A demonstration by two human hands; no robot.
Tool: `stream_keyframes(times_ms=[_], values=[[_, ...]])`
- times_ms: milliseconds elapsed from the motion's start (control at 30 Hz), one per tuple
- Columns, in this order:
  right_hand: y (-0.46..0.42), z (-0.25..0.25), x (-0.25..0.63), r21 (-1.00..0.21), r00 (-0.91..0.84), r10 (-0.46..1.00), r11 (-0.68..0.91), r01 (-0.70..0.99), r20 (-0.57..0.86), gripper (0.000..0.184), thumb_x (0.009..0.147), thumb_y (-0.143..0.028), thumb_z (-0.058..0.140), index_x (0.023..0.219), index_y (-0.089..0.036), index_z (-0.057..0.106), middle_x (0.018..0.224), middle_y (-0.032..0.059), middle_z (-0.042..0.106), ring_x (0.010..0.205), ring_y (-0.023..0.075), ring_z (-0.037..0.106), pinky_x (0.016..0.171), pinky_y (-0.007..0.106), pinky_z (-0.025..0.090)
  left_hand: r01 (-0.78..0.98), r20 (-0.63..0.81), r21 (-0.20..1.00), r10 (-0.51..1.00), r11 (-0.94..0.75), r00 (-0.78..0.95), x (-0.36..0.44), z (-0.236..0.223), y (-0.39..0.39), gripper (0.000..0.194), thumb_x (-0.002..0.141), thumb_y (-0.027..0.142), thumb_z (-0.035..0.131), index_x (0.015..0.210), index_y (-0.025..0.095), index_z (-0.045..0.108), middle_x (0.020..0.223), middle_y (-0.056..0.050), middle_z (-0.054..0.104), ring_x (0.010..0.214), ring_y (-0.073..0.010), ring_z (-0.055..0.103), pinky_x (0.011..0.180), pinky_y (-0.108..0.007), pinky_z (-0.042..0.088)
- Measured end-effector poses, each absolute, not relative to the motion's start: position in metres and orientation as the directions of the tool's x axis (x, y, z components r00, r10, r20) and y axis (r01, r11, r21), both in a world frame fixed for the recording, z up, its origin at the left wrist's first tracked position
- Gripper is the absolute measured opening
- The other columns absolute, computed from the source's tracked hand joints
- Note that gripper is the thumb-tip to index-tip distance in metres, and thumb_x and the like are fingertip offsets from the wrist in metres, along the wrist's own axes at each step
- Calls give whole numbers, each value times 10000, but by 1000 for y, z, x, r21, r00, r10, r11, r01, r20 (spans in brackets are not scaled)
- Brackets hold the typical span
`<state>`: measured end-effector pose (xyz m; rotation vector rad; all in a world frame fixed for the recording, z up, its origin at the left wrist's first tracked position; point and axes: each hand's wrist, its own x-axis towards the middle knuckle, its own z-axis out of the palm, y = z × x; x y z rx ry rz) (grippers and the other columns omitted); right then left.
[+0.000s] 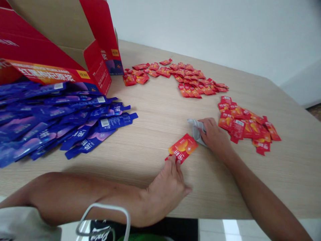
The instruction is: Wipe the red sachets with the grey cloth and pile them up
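Observation:
My left hand [168,187] presses its fingertips on the lower end of a red and orange sachet [184,147] lying flat on the table. Just right of it, my right hand [217,137] is closed around a crumpled grey-white cloth [197,129], whose end sticks out past the fingers toward the sachet. Beyond my right hand lies a loose pile of similar red sachets [247,125]. More red sachets [190,78] are spread in overlapping rows farther back.
At the left, many blue pouches [57,113] are heaped in front of an open red carton [96,67]. A white cable [107,205] loops near my left forearm. The wooden table [150,120] meets a white wall [213,30] behind.

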<state>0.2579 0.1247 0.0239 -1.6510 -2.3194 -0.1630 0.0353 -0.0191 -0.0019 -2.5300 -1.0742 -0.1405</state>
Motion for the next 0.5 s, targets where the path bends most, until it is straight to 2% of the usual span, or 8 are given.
stream_keyframes(times_ms=[100,167,267,333,500], values=[[113,34,252,-134,-264,842,364,922,471,307,999,-308,501,1275,-184,555,1235,147,605,1117,308,629,832,414,583,706,223,-348,677,-616,701,36,1,-20,753,963,641,497,1178,-49,708,1186,-278,704,1146,-398,659,1029,-503,408],[92,35,233,-176,-320,802,458,871,504,333,986,-277,523,1309,-201,538,1261,146,596,1173,297,604,903,418,573,700,205,-359,680,-617,704,36,5,-21,731,983,618,467,1172,-45,709,1181,-275,707,1145,-394,662,1026,-501,411],[64,26,200,-189,-565,744,650,736,357,345,960,-189,540,1305,-208,548,1232,121,621,1126,253,632,868,355,590,691,167,-344,683,-636,711,36,10,-21,643,1001,581,452,1086,17,748,1080,-227,751,1078,-365,689,1006,-498,426],[58,18,189,-197,-641,724,688,698,256,328,953,-167,557,1278,-211,566,1220,108,634,1088,240,651,839,336,597,689,159,-334,682,-644,714,35,12,-20,633,999,580,458,1052,22,754,1044,-224,757,1047,-360,695,1012,-504,423],[89,10,212,-157,-490,844,526,836,216,323,965,-206,565,1287,-221,543,1263,107,605,1091,255,658,758,339,605,708,213,-314,680,-632,701,34,8,-19,738,976,617,491,1186,-61,695,1201,-291,693,1138,-374,656,1055,-496,388]])
